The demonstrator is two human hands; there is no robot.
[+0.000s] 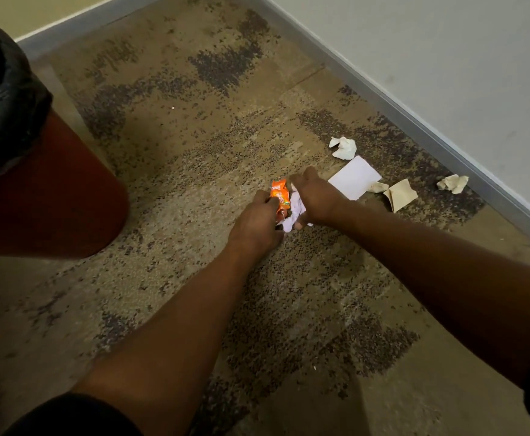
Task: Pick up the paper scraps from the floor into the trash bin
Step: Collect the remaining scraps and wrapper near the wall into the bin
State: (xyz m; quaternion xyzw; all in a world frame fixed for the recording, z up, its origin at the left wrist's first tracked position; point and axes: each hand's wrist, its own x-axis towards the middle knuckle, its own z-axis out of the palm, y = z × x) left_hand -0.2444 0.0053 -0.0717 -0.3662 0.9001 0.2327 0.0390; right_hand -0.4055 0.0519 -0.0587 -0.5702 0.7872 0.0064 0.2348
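My left hand [257, 218] grips a crumpled orange wrapper [280, 194] just above the carpet. Right beside it my right hand [315, 196] holds a crumpled white paper [295, 212]; the two hands nearly touch. On the floor behind them lie a flat white sheet [354, 177], a crumpled white scrap [343, 147], a tan folded piece [400, 195], a small tan scrap [377, 187] and another crumpled scrap [453, 183] near the wall. The red trash bin [53, 196] with a black liner [12, 99] stands at the left.
A grey baseboard [414, 121] and pale wall run along the right side, meeting another wall at the back. The mottled brown carpet [194, 152] stretches between the bin and the scraps.
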